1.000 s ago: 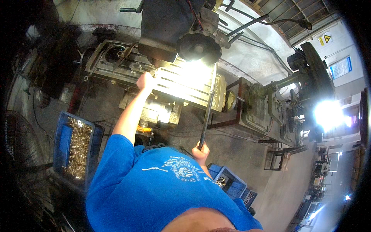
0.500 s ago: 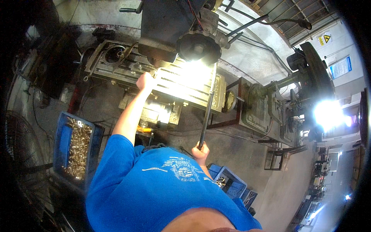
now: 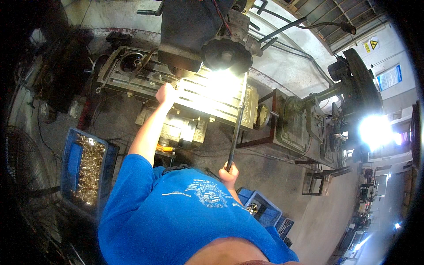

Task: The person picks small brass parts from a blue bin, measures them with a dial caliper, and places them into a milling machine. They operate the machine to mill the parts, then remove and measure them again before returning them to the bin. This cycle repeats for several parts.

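My left hand [image 3: 166,93] is closed at the front edge of a slotted machine table [image 3: 145,84], under the machine head. Its fingertips face away and merge into glare, so what they hold is hidden. My right hand [image 3: 229,174], low and close to my body, wraps round the dark grip of a long metal lever [image 3: 237,128]. That lever runs up past the table's right part toward the machine head [image 3: 227,51]. A bright lamp glow washes out the middle of the table.
To my left stands a blue crate [image 3: 70,152] of shiny metal parts [image 3: 90,170]. Another blue bin [image 3: 267,214] with some parts sits by my right side. A handwheel [image 3: 263,115] juts from the table's right end, beside a second machine's bench [image 3: 296,123].
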Demonstrator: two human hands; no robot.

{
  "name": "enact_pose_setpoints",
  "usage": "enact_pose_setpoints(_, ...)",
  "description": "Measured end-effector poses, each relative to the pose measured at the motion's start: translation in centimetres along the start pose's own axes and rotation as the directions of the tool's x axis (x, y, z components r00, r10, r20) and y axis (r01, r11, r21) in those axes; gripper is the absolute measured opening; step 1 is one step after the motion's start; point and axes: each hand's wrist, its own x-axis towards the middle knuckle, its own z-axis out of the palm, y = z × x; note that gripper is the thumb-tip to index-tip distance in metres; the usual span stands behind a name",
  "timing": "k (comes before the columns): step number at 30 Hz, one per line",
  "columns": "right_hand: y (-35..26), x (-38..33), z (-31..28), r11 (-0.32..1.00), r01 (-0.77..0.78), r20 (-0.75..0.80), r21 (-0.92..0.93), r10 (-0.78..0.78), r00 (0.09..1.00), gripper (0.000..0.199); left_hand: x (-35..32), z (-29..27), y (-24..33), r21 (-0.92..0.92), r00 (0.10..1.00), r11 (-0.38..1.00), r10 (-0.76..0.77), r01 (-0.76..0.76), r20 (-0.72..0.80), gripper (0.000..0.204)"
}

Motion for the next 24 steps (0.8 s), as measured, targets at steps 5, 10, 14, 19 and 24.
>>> enact_pose_setpoints(5,-0.8,-0.1,0.2,1.000,0.010,0.010,-0.005,-0.010,1.000,0.011,0.1,-0.2,0.1,0.018,0.999,1.000,-0.016,0.016,0.041,0.063)
enact_pose_setpoints(10,-1.2,-0.1,0.2,1.000,0.001,0.019,-0.020,0.000,1.000,0.011,0.0,-0.4,0.2,0.039,0.999,0.999,-0.018,0.016,0.052,0.062)
enact_pose_setpoints(14,-1.6,-0.1,0.2,1.000,-0.013,0.033,0.025,0.012,0.999,0.011,0.1,-0.1,0.1,0.023,0.999,1.000,-0.021,0.020,0.035,0.063)
enact_pose_setpoints(19,-1.2,-0.1,0.2,1.000,-0.021,0.025,0.018,0.021,0.999,0.011,0.1,0.1,0.1,0.005,1.000,1.000,-0.015,0.015,0.013,0.061)
enact_pose_setpoints(24,-0.8,0.0,0.0,0.999,-0.019,0.043,0.027,0.017,0.999,0.012,0.0,-0.1,0.1,0.010,1.000,1.000,-0.010,0.009,0.010,0.061)
